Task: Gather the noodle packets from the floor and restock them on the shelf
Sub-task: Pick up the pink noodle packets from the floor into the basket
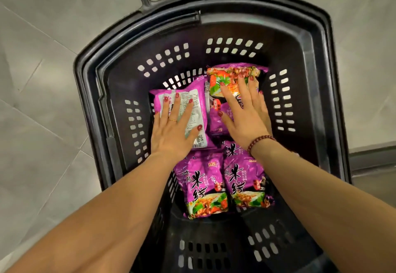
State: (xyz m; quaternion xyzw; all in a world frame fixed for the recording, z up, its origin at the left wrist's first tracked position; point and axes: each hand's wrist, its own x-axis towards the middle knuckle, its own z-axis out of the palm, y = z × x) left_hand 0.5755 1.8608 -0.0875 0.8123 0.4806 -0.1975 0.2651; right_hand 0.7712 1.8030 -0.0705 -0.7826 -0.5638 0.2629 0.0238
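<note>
noodle packets (222,178) fill the basket (317,63); left hand (173,131) and right hand (246,118) press flat, fingers spread.

Entering only from above, through the open top of the basket (90,84). Being hemmed all round by slotted black walls. Meeting noodle packets (203,187) across most of the bottom, left grip (173,131) and right grip (246,118) lying flat on the far ones.

basket (310,63): black perforated plastic, slight sheen | noodle packets (203,185): glossy purple plastic film | floor (42,48): smooth grey tile
</note>
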